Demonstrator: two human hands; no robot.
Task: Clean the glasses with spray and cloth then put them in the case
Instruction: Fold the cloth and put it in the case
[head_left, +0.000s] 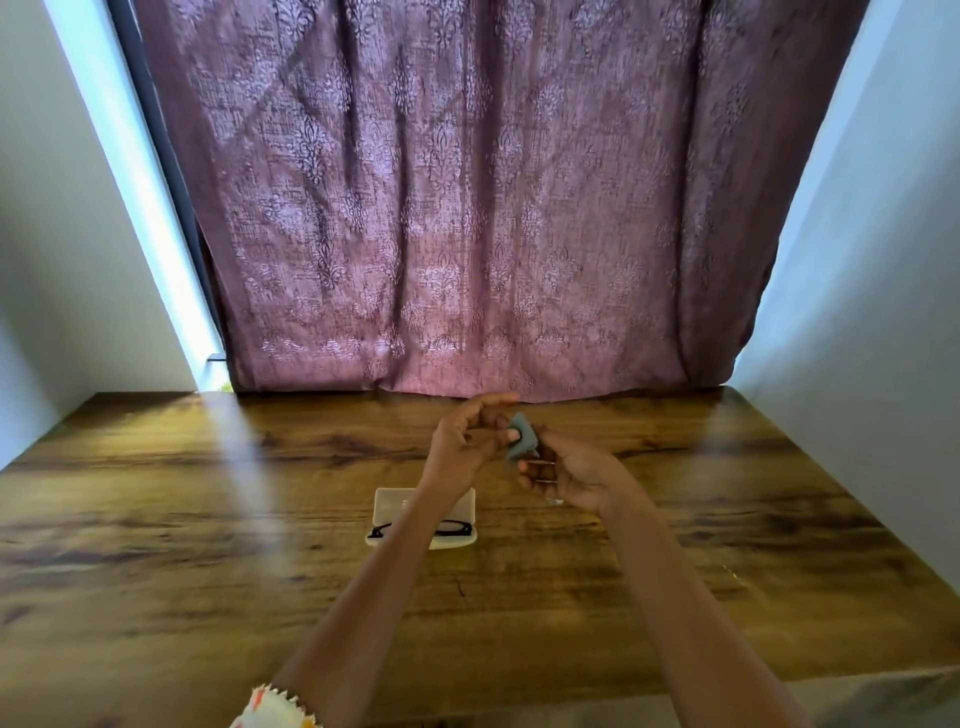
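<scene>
Head view: both hands over table (208, 519).
Left hand (467, 441): pinches cloth (519, 440).
Right hand (571, 480): grips cloth's lower end.
Glasses (457, 528): in open case (400, 501), 7 o'clock of hands.

Middle of glasses (459, 528) and part of case (395, 501) covered by left forearm (384, 571); only frame ends seen. Cloth (519, 439) partly hidden behind fingers of left hand (462, 441) and right hand (574, 475). Shiny bit (543, 461) under right fingers too small to be identified. Sleeve (270, 709) cut off by bottom edge. Curtain (467, 208) cut off by top edge, table (208, 493) by side edges.
</scene>
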